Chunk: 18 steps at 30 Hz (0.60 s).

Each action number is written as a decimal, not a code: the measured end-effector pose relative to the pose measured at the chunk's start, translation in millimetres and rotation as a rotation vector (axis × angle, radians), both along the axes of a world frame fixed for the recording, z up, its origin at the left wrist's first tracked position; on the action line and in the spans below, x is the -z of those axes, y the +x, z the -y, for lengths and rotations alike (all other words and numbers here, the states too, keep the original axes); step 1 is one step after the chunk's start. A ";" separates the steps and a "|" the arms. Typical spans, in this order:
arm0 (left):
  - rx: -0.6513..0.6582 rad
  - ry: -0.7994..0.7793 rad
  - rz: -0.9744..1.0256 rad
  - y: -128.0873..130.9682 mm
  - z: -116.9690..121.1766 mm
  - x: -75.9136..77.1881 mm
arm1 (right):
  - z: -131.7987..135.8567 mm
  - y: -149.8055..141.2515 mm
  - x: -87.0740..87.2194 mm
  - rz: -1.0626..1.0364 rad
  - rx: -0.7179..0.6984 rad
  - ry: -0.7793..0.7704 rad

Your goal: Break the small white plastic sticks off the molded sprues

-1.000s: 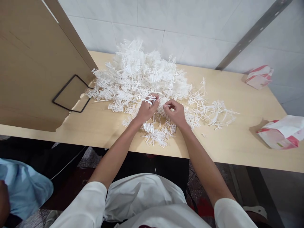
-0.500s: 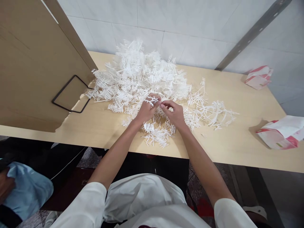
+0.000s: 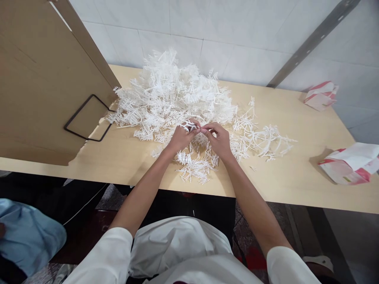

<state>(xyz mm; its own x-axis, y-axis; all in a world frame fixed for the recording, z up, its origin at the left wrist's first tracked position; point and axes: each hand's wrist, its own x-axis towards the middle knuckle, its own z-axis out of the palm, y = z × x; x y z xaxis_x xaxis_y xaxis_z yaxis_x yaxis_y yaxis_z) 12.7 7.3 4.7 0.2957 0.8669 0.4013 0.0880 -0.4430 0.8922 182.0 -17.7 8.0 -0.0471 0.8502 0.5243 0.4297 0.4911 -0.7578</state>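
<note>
My left hand (image 3: 184,136) is closed on a white branched plastic piece (image 3: 188,126), whose prongs stick out above the fingers. Against its fingertips my right hand (image 3: 218,139) is pinched, thumb to forefinger; whatever sits between those tips is too small to make out. Behind both hands rises a big heap of white branched pieces (image 3: 177,90). Below them, nearer the table's front edge, lies a small pile of short white sticks (image 3: 197,167). Bare branched stems (image 3: 268,140) are scattered right of my right hand.
A cardboard sheet (image 3: 38,86) and a black wire frame (image 3: 85,130) stand on the left of the wooden table (image 3: 296,173). Two red-and-white paper packets (image 3: 349,163) sit at the right. A person in blue (image 3: 32,232) is at the lower left.
My hands stay together over the pile, with small finger shifts; the right fingers have risen slightly. The person at the lower left has moved an arm.
</note>
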 end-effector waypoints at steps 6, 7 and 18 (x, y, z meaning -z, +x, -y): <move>-0.090 0.046 0.047 2.0 3.2 -3.1 | 1.6 -1.2 1.3 -0.106 -0.059 -0.080; -0.099 0.036 0.057 1.9 3.3 -3.3 | 2.3 -1.2 0.3 -0.116 -0.083 -0.117; -0.098 0.023 0.003 1.1 3.2 -4.2 | 0.6 -2.4 1.1 -0.218 -0.145 -0.314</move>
<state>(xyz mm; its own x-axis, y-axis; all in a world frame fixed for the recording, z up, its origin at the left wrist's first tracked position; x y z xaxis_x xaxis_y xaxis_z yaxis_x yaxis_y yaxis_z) 13.8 4.1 8.9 0.2085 0.8823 0.4220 0.1291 -0.4526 0.8823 179.6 -18.4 7.0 -0.0943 0.9632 0.2516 0.1855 0.2653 -0.9462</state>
